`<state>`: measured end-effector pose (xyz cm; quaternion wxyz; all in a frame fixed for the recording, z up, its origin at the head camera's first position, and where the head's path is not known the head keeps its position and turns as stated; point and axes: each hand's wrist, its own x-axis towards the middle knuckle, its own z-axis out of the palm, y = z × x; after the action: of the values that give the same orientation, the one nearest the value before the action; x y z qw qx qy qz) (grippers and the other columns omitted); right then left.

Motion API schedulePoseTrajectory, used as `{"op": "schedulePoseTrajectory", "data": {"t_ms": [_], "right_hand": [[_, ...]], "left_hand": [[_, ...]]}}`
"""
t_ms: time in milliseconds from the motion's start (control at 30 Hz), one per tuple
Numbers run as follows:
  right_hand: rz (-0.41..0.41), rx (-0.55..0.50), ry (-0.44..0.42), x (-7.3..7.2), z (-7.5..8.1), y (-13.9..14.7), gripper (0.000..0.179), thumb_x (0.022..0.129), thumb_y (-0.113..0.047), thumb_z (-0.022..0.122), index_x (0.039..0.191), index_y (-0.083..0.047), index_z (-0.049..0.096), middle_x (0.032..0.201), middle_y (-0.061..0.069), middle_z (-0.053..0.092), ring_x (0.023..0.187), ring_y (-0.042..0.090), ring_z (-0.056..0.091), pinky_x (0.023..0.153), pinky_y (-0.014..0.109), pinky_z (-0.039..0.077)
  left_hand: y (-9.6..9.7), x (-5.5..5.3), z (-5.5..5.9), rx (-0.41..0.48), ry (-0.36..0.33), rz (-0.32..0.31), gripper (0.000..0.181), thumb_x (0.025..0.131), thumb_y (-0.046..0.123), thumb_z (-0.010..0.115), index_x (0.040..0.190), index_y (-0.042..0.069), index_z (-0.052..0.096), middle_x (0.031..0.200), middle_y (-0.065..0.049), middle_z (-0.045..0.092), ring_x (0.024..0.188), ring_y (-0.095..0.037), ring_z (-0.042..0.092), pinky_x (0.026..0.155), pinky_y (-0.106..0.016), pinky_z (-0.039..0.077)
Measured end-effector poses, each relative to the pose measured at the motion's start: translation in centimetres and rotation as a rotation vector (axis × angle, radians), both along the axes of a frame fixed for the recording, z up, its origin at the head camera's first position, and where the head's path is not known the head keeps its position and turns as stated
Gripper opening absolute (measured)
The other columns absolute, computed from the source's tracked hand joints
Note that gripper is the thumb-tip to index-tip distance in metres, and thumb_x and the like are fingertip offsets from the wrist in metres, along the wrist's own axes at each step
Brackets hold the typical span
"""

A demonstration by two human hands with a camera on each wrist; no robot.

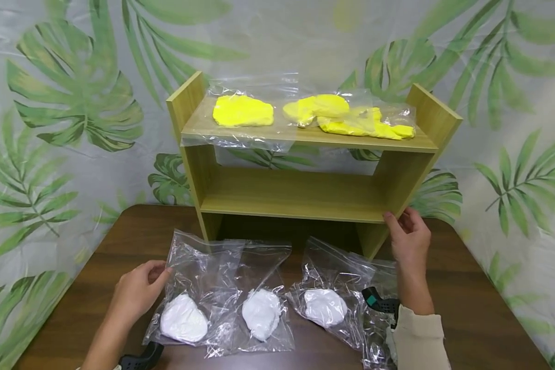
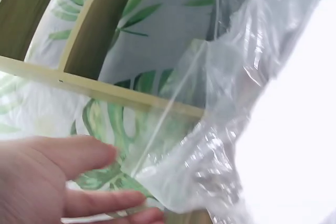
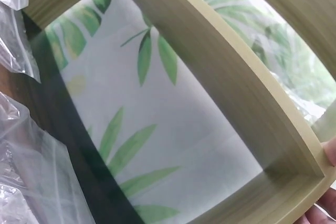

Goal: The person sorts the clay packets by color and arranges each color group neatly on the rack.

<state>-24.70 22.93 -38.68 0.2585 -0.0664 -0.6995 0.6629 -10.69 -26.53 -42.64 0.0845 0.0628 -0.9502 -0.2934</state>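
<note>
My right hand (image 1: pixel 410 245) grips the right side panel of a small wooden shelf (image 1: pixel 291 192), thumb on the front edge at the middle board and fingers round the outer side. In the right wrist view only its fingertips (image 3: pixel 329 151) show at the shelf's corner. My left hand (image 1: pixel 136 290) is at the left edge of a clear zip bag holding a white lump (image 1: pixel 184 318). Thumb and fingers stand apart in the left wrist view, fingertips close to the bag's edge (image 2: pixel 173 98). Two more bagged white lumps (image 1: pixel 261 313) (image 1: pixel 325 307) lie to the right.
Clear bags with bright yellow lumps (image 1: pixel 243 111) lie along the shelf's top board. Another clear bag (image 1: pixel 374 344) is partly hidden under my right forearm. The brown table (image 1: pixel 69 308) backs onto a leaf-patterned cloth (image 1: pixel 83 103).
</note>
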Motion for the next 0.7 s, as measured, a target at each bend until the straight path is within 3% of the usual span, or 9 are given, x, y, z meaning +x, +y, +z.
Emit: {"op": "schedulePoseTrajectory", "data": {"t_ms": [167,267,500,700], "right_hand": [[-0.008,-0.004,0.011,-0.1,-0.2,0.0,0.028,0.085,-0.010,0.073,0.112,-0.005,0.068,0.091,-0.012,0.068,0.084,0.005,0.063,0.070,0.013,0.048],[-0.012,0.006,0.025,-0.2,-0.4,-0.1,0.024,0.087,-0.010,0.071,0.110,-0.007,0.067,0.090,-0.014,0.067,0.083,0.005,0.062,0.070,0.013,0.048],[0.011,0.005,0.112,0.3,-0.5,-0.9,0.024,0.091,-0.009,0.065,0.114,-0.003,0.064,0.093,-0.007,0.065,0.084,0.008,0.058,0.070,0.016,0.045],[-0.012,0.013,0.151,0.7,-0.2,-1.6,0.023,0.092,-0.006,0.060,0.115,-0.002,0.063,0.095,-0.007,0.063,0.088,0.008,0.058,0.074,0.019,0.045]], "left_hand": [[-0.8,0.5,-0.5,-0.043,-0.197,-0.019,0.048,0.093,0.041,0.059,0.111,-0.003,0.064,0.099,-0.014,0.071,0.094,-0.036,0.065,0.079,-0.056,0.044],[-1.0,0.5,-1.0,-0.044,-0.256,-0.040,0.044,0.091,0.044,0.062,0.102,0.001,0.067,0.092,-0.007,0.071,0.088,-0.031,0.065,0.077,-0.052,0.045],[-1.1,0.4,-1.7,-0.055,-0.229,-0.091,0.024,0.086,0.036,0.068,0.079,0.014,0.066,0.075,0.005,0.061,0.070,-0.014,0.053,0.063,-0.035,0.041],[-1.0,0.3,-2.0,-0.054,-0.212,-0.133,0.028,0.085,0.034,0.070,0.068,0.017,0.056,0.065,0.006,0.050,0.063,-0.014,0.043,0.058,-0.031,0.034]]}}
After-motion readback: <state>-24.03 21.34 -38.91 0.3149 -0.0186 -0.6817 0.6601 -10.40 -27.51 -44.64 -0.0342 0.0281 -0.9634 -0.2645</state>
